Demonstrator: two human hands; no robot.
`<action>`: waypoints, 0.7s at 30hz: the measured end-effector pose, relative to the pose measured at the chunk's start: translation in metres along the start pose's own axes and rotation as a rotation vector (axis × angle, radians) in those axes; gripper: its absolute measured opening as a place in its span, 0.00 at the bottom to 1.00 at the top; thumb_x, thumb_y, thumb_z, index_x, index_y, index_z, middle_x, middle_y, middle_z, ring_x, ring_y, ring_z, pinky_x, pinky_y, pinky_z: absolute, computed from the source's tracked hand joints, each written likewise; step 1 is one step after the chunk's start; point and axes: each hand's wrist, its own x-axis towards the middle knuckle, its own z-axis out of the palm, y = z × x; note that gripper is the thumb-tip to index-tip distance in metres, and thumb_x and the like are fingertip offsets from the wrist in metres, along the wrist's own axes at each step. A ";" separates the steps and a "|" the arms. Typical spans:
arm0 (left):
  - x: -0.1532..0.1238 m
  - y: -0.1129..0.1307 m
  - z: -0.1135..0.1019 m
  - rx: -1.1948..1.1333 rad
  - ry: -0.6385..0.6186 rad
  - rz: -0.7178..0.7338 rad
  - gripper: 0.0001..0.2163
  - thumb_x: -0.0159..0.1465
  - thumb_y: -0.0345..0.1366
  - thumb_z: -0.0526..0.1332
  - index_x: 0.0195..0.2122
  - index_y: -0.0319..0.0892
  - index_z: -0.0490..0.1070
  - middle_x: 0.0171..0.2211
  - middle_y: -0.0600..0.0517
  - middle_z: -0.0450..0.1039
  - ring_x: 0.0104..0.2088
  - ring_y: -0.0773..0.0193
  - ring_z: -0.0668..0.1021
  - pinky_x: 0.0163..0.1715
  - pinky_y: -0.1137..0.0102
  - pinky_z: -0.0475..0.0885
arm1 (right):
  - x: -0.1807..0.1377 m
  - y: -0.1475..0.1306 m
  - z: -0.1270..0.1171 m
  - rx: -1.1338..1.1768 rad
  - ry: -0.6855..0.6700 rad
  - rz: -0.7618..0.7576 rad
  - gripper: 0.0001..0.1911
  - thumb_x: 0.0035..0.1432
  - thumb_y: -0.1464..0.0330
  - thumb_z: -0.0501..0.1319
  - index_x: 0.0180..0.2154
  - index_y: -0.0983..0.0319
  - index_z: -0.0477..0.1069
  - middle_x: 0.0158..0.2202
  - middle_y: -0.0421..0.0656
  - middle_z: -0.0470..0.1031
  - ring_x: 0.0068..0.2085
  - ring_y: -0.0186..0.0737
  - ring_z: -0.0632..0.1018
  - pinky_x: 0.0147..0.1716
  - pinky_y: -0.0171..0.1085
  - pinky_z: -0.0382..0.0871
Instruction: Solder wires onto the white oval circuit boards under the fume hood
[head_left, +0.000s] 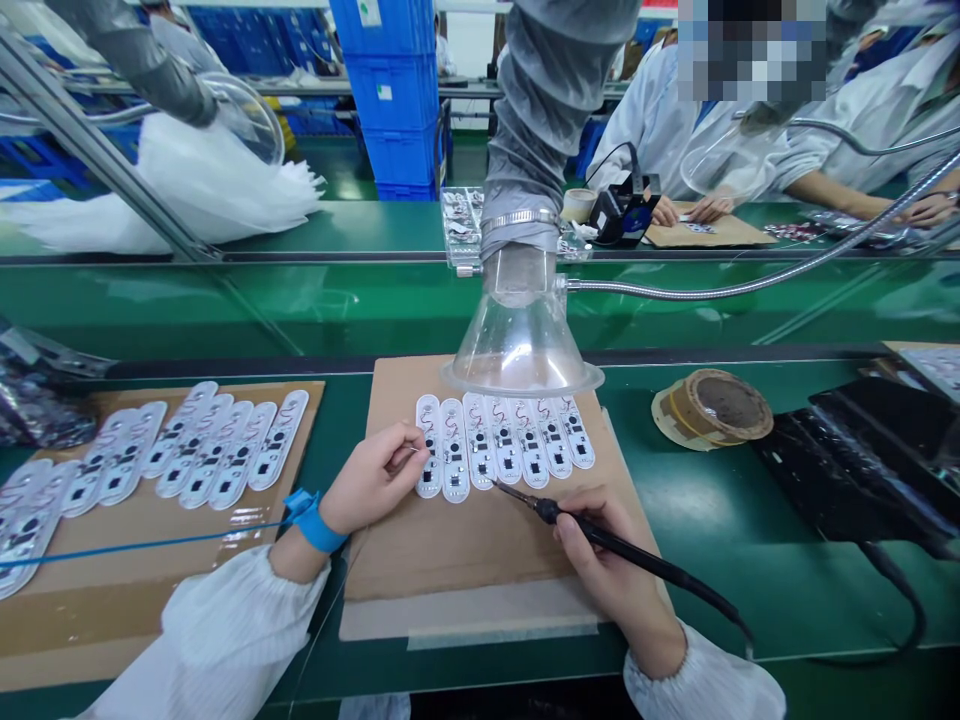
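Observation:
My right hand [611,560] grips a black soldering iron [651,558], its tip pointing left at the lower end of a white oblong circuit board [480,440]. Whether the tip touches the board I cannot tell. Between the thumb and fingers of my left hand [379,478] is a thin solder wire [412,447], held beside the leftmost board [428,480] of the row. Several such boards, with black chips and thin red wires, lie side by side on a cardboard sheet [465,560]. A blue wrist strap [315,522] circles my left wrist.
A clear fume hood [523,350] hangs low over the row's far ends. More boards lie on cardboard [150,600] at left. A tape roll [711,408] and a black device [862,460] sit at right. Across the bench, a co-worker's hands [709,207] handle a small part.

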 end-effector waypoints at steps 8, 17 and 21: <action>0.001 0.001 0.001 0.000 -0.025 0.007 0.08 0.74 0.38 0.58 0.37 0.45 0.72 0.24 0.61 0.58 0.24 0.66 0.64 0.27 0.70 0.60 | 0.001 -0.002 -0.001 0.000 -0.002 -0.028 0.12 0.81 0.56 0.65 0.45 0.55 0.77 0.34 0.40 0.82 0.30 0.41 0.85 0.30 0.35 0.80; 0.000 0.000 0.000 0.002 -0.038 0.010 0.08 0.74 0.37 0.58 0.37 0.45 0.72 0.24 0.62 0.56 0.24 0.66 0.64 0.27 0.71 0.61 | 0.002 -0.006 -0.001 -0.001 -0.014 -0.014 0.15 0.82 0.53 0.64 0.45 0.56 0.77 0.34 0.41 0.83 0.31 0.41 0.86 0.30 0.34 0.81; 0.000 -0.001 0.000 0.022 -0.046 0.029 0.08 0.75 0.36 0.58 0.38 0.45 0.72 0.25 0.62 0.56 0.24 0.66 0.64 0.28 0.71 0.61 | 0.003 -0.006 -0.001 -0.005 -0.038 0.004 0.15 0.82 0.53 0.64 0.44 0.55 0.77 0.35 0.42 0.82 0.32 0.42 0.85 0.31 0.36 0.81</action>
